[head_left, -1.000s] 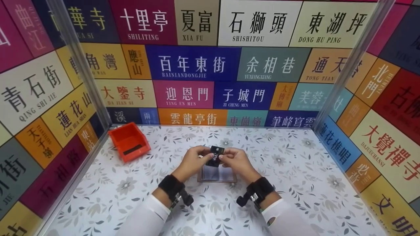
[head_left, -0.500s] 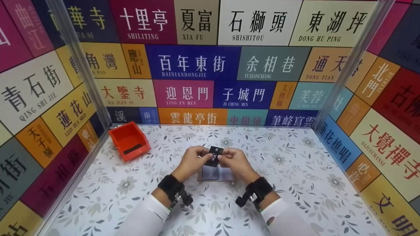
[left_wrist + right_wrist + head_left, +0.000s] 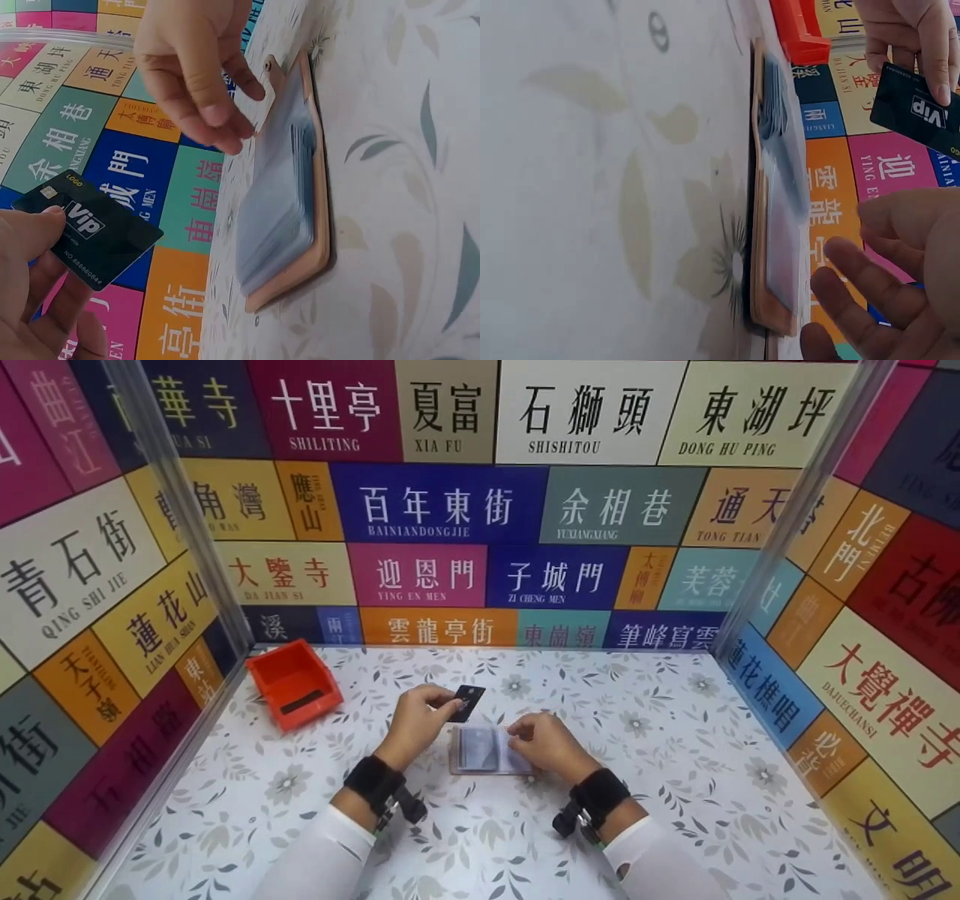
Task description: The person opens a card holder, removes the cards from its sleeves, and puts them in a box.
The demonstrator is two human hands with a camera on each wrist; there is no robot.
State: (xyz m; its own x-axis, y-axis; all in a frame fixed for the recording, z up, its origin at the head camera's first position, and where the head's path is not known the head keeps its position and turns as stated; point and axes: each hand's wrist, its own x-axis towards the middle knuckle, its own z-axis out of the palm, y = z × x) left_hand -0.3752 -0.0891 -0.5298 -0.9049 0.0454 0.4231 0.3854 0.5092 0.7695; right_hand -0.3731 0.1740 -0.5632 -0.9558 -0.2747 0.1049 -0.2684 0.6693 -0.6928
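Note:
My left hand [image 3: 417,725] pinches a black VIP card [image 3: 471,700] between thumb and fingers, raised beyond the card holder's left part. White "Vip" lettering and a gold chip show on the card [image 3: 112,232] in the left wrist view. The card holder [image 3: 478,751] lies spread on the table, tan-edged, with a stack of clear plastic sleeves [image 3: 277,210]. My right hand [image 3: 553,744] hovers at the holder's right side in the head view. Its fingers are loosely bent and hold nothing, as the right wrist view shows [image 3: 885,300].
An orange-red plastic bin [image 3: 295,684] stands at the back left of the table, with a dark slot on its near side. A white tablecloth [image 3: 637,810] with grey leaves and flowers covers the table. Panels with large characters [image 3: 442,506] wall it in at the back and sides.
Both hands held the card together over the holder. The right hand has let go and moved right and down; the left has carried the card left and slightly up, uncovering the holder.

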